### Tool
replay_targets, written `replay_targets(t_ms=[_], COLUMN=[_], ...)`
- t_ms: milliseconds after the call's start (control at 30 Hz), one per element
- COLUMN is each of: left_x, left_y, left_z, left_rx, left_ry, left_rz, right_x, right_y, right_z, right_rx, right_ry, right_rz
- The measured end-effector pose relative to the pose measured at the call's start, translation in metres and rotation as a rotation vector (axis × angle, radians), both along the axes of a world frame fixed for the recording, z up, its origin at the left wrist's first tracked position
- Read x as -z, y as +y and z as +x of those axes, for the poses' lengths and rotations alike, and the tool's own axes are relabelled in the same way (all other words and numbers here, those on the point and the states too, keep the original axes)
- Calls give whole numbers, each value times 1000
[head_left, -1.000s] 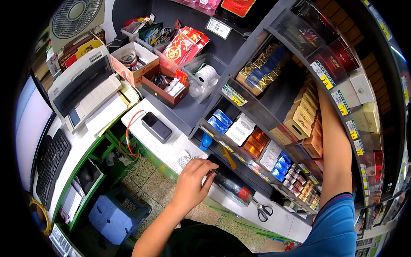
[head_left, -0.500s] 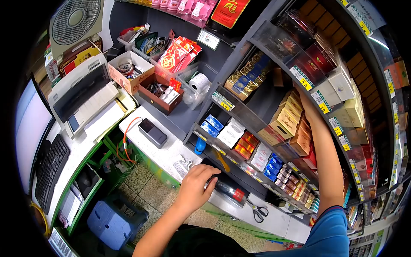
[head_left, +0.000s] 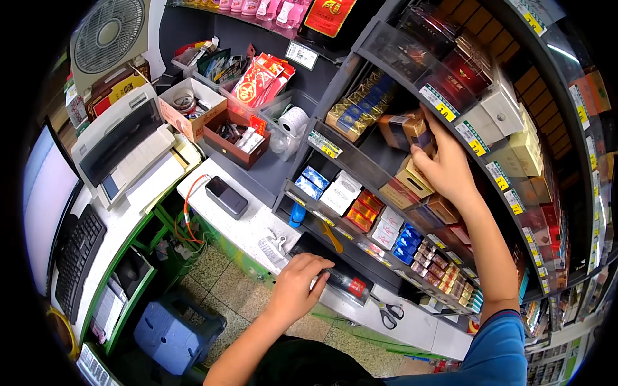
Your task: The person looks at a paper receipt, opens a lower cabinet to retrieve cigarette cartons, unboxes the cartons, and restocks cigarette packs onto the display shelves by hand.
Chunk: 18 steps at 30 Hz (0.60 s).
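Note:
In the shelf compartment at the right, my right hand (head_left: 449, 168) is closed on a brown box (head_left: 398, 130) with a dark end, thumb on the near side; the other fingers are partly hidden behind it. Just below that hand lies a cream-yellow box (head_left: 412, 180). Gold-and-blue packs (head_left: 360, 109) stand in rows to the left of the brown box. My left hand (head_left: 299, 283) hovers over or rests at the counter edge, fingers loosely bent and thumb apart. Beside its fingertips lies a dark cylindrical object (head_left: 347, 283) with a red label; I cannot tell whether they touch.
Scissors (head_left: 389, 314) and a power bank (head_left: 226, 197) with an orange cable lie on the white counter (head_left: 257, 225). Lower shelves hold small packs, including blue ones (head_left: 407, 242). A printer (head_left: 122, 145), a keyboard (head_left: 78, 260) and a blue stool (head_left: 170, 334) are at the left.
My right hand has come up and back from deep in the shelf, and the brown box now shows in its grasp. Cream-yellow boxes beneath it have shifted. My left hand has barely moved.

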<state>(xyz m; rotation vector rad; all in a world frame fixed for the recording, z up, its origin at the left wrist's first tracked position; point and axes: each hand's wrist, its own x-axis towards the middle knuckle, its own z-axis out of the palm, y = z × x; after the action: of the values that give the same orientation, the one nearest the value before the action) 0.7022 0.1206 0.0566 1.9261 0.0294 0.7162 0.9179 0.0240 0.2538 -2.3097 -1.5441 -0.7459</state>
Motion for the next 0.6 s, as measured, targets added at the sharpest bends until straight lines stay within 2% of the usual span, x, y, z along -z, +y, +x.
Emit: replay_targets(t_ms=[200,300,400,467,500,533,600], left_x=[-12,-43,-91,-104,-103,-103,-101], left_y=[0,11,16,14,11,8,3], left_z=[-3,16,55,81,88,92,83], left_rx=[-14,-104,-82,2,9,18,-10], left_ry=[-34,-145,-186,-163,-158,-151,-200], left_rz=[12,133,3,-47,-33,-16,-6], right_x=[2,5,5,6,5,2,16], right_y=[-1,-4,0,3,6,9,16], right_z=[-24,-26,-33,-29,-31,-29,-21], right_rx=[50,16,53,56,47,60,9], right_ry=[249,220,-64,-104,112,205,217], right_rz=[124,115,24,-4,-2,-61,-9])
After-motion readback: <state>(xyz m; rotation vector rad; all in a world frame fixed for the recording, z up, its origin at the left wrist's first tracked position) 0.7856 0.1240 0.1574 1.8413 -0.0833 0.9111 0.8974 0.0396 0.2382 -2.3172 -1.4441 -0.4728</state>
